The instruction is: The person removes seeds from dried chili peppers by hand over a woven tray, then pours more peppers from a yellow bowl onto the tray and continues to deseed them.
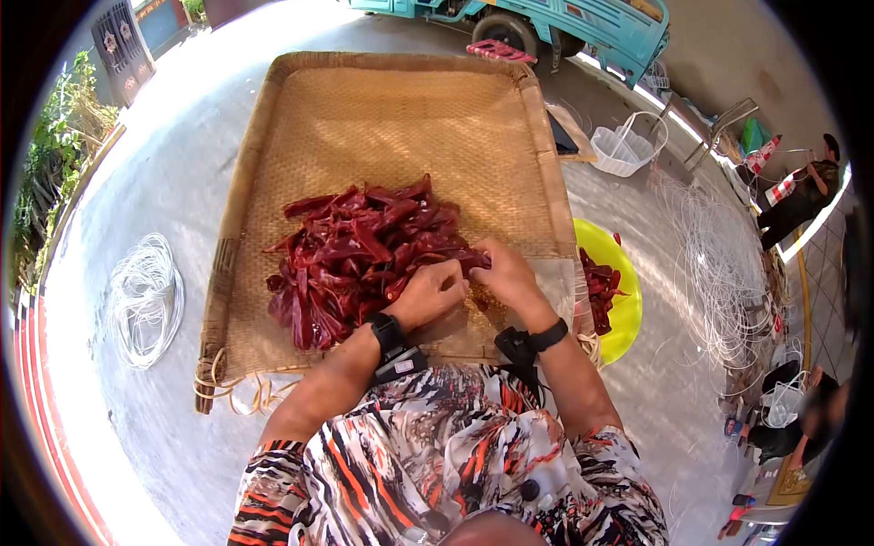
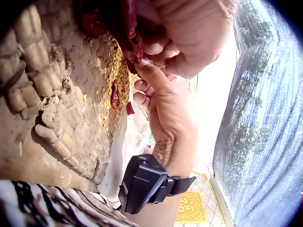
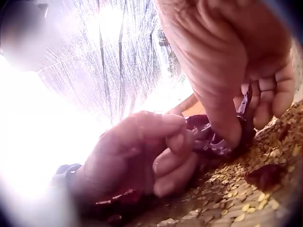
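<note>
Dark red dried chilies (image 1: 360, 241) lie heaped on a woven tray (image 1: 391, 100). At the heap's lower right, the right hand (image 1: 512, 278) pinches one chili (image 1: 475, 260) between thumb and fingers. Close beside it, the left hand (image 1: 426, 293) has its fingers curled, thumb and fingertips at the same chili. In the left wrist view, the chili (image 2: 132, 47) runs between the left hand (image 2: 194, 35) and the right hand (image 2: 165, 104). The right wrist view has the left hand (image 3: 139, 153) meeting the chili (image 3: 201, 132) under the right hand (image 3: 213, 52). Its far end is hidden.
Yellow seeds (image 3: 227, 189) and chili scraps lie beneath the hands. A yellow basin (image 1: 626, 318) with chilies stands right of the tray. A white basket (image 1: 624, 150), wire coils (image 1: 146, 300), a teal vehicle (image 1: 592, 32) and people at the right are around.
</note>
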A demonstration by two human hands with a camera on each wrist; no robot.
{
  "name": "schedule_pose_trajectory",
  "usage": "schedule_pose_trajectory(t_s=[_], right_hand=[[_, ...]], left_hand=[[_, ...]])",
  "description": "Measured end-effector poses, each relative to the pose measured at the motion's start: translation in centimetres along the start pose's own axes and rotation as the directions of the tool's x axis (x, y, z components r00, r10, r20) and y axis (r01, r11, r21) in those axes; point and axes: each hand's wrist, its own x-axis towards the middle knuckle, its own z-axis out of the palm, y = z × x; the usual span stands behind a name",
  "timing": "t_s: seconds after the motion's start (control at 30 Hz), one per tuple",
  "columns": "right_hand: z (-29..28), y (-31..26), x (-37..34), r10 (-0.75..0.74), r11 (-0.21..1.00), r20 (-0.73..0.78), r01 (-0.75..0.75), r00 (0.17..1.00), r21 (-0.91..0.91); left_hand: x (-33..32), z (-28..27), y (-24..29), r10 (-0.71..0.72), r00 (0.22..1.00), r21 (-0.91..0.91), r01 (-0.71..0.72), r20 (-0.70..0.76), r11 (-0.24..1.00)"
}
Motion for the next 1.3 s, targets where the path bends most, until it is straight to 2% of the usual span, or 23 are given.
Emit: schedule_pose_trajectory(t_s=[0.07,0.1,0.17,0.27,0.4,0.5,0.57,0.67,0.7,0.77,0.8,0.83,0.87,0.93,1.0,1.03,1.13,1.17,1.27,1.3], right_hand=[[-1.9,-0.3,-1.2,0.085,0.995,0.008,-0.086,0.996,0.047],[-3.1,-1.7,-2.3,0.083,0.996,-0.045,-0.082,0.996,0.023],[-3.5,-1.6,-3.2,0.076,0.992,-0.054,-0.07,0.996,0.103],[-3.1,-1.2,-4.2,0.049,0.978,-0.105,-0.027,0.993,0.207],[-2.9,-1.0,-4.9,-0.001,0.946,-0.129,0.043,0.992,0.32],[-2.6,-0.5,-5.9,-0.027,0.929,-0.099,0.061,0.995,0.365],[-3.1,-0.8,-6.5,-0.042,0.878,0.034,0.021,0.999,0.478],[-2.9,-1.2,-7.1,-0.079,0.821,0.167,-0.031,0.983,0.57],[-2.8,-1.3,-7.3,-0.091,0.805,0.2,-0.046,0.975,0.592],[-3.3,-1.1,-7.1,-0.067,0.91,-0.023,0.071,0.997,0.408],[-3.7,-0.9,-7.0,-0.073,0.947,-0.136,0.111,0.988,0.301],[-4.7,-1.1,-7.0,0.048,0.924,-0.14,0.009,0.989,0.381],[-5.3,-0.6,-7.1,0.072,0.927,-0.219,0.016,0.973,0.375],[-6.6,0.5,-7.3,0.117,0.933,-0.375,0.027,0.92,0.358],[-8.1,2.5,-7.4,0.177,0.957,-0.458,-0.044,0.871,0.287],[-8.6,4.0,-7.2,0.145,0.987,-0.526,-0.086,0.838,0.135],[-9.9,6.4,-7.8,0.079,0.98,-0.671,-0.18,0.737,-0.082],[-10.1,7.6,-7.8,0.058,0.977,-0.693,-0.185,0.718,-0.109],[-10.5,7.4,-8.2,0.122,0.963,-0.704,-0.256,0.7,-0.088],[-10.2,7.1,-8.2,0.066,0.981,-0.741,-0.18,0.668,-0.075]], left_hand=[[0.0,0.3,0.4,-0.009,0.999,-0.072,0.006,-0.042,0.997],[0.0,0.4,0.2,-0.007,0.997,-0.081,0.001,-0.08,0.997],[0.2,0.7,-0.1,-0.003,0.989,-0.101,-0.012,-0.151,0.995],[0.1,0.6,1.5,-0.157,0.981,-0.203,0.131,-0.118,0.97],[-0.1,0.2,2.0,-0.155,0.983,-0.167,0.137,-0.094,0.976],[-0.1,0.2,1.9,-0.075,0.994,-0.135,0.064,-0.08,0.989],[0.1,0.3,0.3,-0.019,0.997,-0.08,0.012,-0.081,0.997],[0.7,0.5,-2.0,0.041,0.996,-0.076,-0.035,0.08,0.996],[0.7,0.7,-1.8,0.061,0.997,-0.138,-0.053,0.053,0.989],[0.4,1.2,-1.3,0.094,0.996,-0.255,-0.092,-0.004,0.963],[0.3,1.1,-1.1,0.082,0.997,-0.174,-0.081,-0.001,0.981],[0.2,0.8,-0.9,0.07,0.998,-0.093,-0.07,0.003,0.993],[0.2,0.6,-0.8,0.059,0.998,-0.011,-0.059,0.007,0.998],[0.1,0.6,-0.7,0.05,0.999,0.006,-0.05,0.015,0.999],[0.1,0.5,-0.3,0.054,0.998,0.014,-0.055,0.023,0.998],[0.0,0.4,0.2,0.062,0.998,0.015,-0.063,0.027,0.998],[-0.1,0.3,0.9,0.093,0.994,0.003,-0.093,0.054,0.996],[0.0,0.2,1.1,0.103,0.992,-0.003,-0.103,0.066,0.995],[-0.1,0.1,3.5,0.054,0.997,-0.171,-0.043,0.059,0.984],[-0.1,0.2,3.8,0.068,0.997,-0.259,-0.054,0.045,0.964]])
